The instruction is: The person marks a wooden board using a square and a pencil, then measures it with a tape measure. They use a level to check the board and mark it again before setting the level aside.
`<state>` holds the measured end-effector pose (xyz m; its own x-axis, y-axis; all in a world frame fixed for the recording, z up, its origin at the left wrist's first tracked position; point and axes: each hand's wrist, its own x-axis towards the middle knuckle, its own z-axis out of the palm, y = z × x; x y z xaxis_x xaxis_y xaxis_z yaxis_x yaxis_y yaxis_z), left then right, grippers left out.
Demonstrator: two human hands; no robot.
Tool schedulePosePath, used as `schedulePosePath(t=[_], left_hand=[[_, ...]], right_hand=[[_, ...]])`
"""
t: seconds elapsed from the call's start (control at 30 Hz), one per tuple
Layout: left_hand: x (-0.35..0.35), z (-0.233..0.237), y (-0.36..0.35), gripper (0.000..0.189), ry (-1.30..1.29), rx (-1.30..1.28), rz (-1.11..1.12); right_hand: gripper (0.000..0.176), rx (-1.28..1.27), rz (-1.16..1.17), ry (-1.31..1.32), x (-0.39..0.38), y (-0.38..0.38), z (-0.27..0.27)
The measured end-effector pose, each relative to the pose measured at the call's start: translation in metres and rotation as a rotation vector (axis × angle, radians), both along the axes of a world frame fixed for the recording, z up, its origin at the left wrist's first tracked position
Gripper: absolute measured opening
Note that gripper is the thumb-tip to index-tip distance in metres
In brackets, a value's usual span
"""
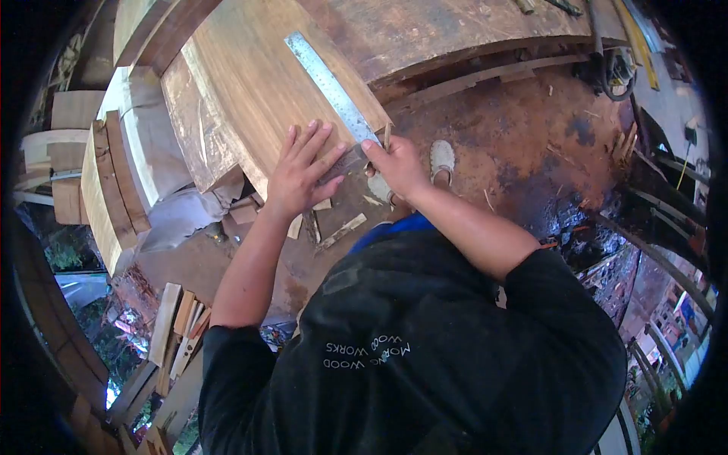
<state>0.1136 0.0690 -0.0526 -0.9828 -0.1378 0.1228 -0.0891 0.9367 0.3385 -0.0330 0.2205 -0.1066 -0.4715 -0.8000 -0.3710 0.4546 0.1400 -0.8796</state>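
metal rule [322, 80]: flat on the board [243, 68], near its right edge and roughly parallel, presumably lined up with it
left hand [302, 174]: palm down at the board's near end, fingers spread, wrapped round nothing; likely laid wide to steady the work
right hand [400, 167]: grip closed, thumb over the rule's near end, probably to stop it sliding
thin stick [388, 135]: stands up beside the right thumb
dark piece [349, 161]: between the hands, by the rule; cannot tell if joined
counter [199, 133]: rough timber beneath the board, seemingly its support
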Motion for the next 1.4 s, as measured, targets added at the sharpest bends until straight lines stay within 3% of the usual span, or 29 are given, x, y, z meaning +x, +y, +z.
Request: schedulePosePath(t=[1.4], left_hand=[[-0.001, 0.003, 0.002, 0.061, -0.006, 0.015, 0.024]], right_hand=[[0.024, 0.005, 0.072, 0.005, -0.01, -0.001, 0.005]])
